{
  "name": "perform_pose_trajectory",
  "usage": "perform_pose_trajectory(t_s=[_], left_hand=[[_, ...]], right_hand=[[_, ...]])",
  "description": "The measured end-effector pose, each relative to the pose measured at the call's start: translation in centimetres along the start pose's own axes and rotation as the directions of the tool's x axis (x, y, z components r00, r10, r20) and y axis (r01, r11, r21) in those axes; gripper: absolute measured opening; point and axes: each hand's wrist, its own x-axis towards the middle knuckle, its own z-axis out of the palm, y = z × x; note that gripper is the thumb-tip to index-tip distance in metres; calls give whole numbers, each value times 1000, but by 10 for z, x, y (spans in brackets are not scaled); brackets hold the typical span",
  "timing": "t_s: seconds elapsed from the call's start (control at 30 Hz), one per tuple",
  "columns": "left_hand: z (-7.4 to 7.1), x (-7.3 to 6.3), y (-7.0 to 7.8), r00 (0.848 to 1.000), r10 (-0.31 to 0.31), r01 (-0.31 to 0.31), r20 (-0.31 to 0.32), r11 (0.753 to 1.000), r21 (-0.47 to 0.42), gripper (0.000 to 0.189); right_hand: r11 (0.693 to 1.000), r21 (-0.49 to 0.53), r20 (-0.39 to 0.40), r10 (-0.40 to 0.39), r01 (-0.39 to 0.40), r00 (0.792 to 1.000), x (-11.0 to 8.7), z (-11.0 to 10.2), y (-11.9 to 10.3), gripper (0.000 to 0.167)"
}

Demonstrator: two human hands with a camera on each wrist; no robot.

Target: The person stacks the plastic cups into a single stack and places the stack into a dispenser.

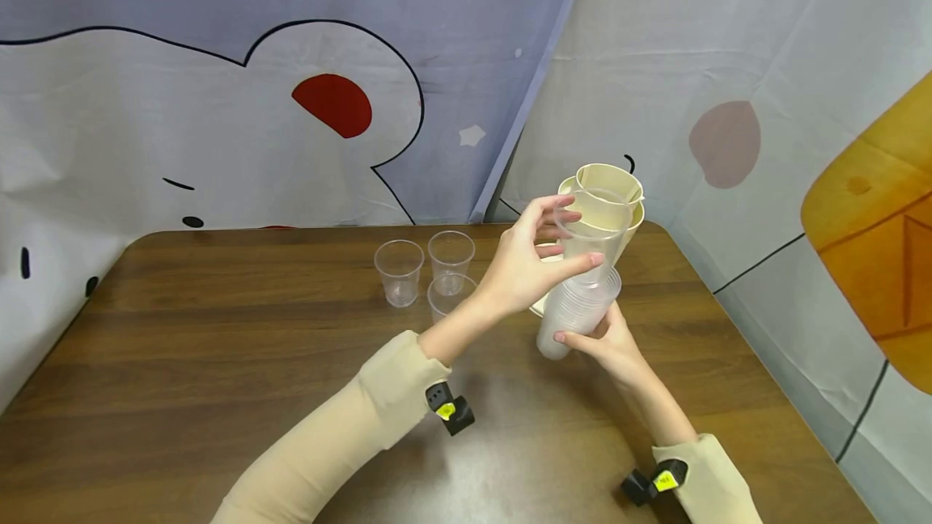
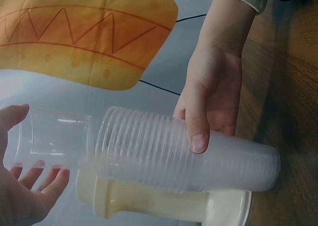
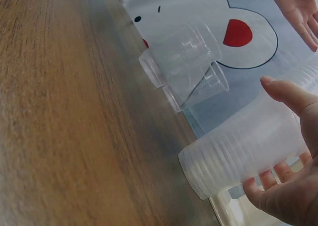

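Observation:
My left hand (image 1: 520, 261) holds a single clear plastic cup (image 1: 588, 247) between the thumb and fingers. This cup sits just above the mouth of a tall stack of nested clear cups (image 2: 149, 151), in line with it. My right hand (image 1: 615, 348) grips that stack around its lower part, thumb on the near side. The stack leans, its rims toward the left hand. In the right wrist view, the bottom of the stack (image 3: 218, 161) is close to the tabletop; I cannot tell whether it touches.
On the wooden table (image 1: 240, 362) several clear cups (image 1: 400, 275) stand upright left of the hands, partly behind the left forearm. A cream-coloured pitcher-like container (image 1: 610, 178) stands behind the held cups at the back right. Printed cloth (image 1: 218, 128) hangs behind the table.

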Motion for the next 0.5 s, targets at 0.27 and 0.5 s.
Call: perform_pose_trajectory(t_s=[0.27,0.5], left_hand=[[2,-1,-4,1000,4,-4,-6,1000,-8,68],[5,-2,-9,1000,-15,15,12,999,36,70]], right_hand=[[1000,0,4,0,0,1000,0,0,0,80],[1000,9,10,12,-12,1000,-1,1,0,80]])
